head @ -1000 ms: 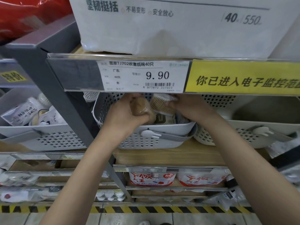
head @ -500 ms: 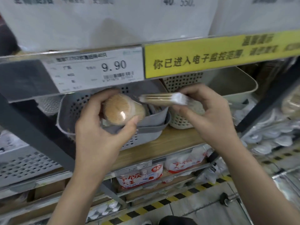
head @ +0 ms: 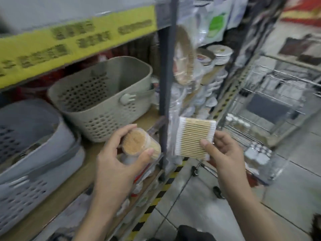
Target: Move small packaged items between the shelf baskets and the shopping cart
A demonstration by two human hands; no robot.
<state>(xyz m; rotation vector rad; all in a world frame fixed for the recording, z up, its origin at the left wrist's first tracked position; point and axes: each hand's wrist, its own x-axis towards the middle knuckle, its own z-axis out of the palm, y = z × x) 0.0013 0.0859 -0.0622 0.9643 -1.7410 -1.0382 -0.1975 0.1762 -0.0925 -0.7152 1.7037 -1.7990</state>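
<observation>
Head view: left hand [head: 114, 164] grips round toothpick tub [head: 137, 145], right hand [head: 224, 152] flat swab pack [head: 195, 138]

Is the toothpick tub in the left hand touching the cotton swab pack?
Apart. The head view shows the toothpick tub and the cotton swab pack with the grey shelf post showing between them.

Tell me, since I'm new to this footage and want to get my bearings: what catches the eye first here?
Two hands, low in the middle, each hold a pack: the left hand grips a round tub of toothpicks, the right hand pinches a flat pack of cotton swabs. Behind them on the shelf stand a beige basket and a grey basket; a wire shopping cart waits at right.
</observation>
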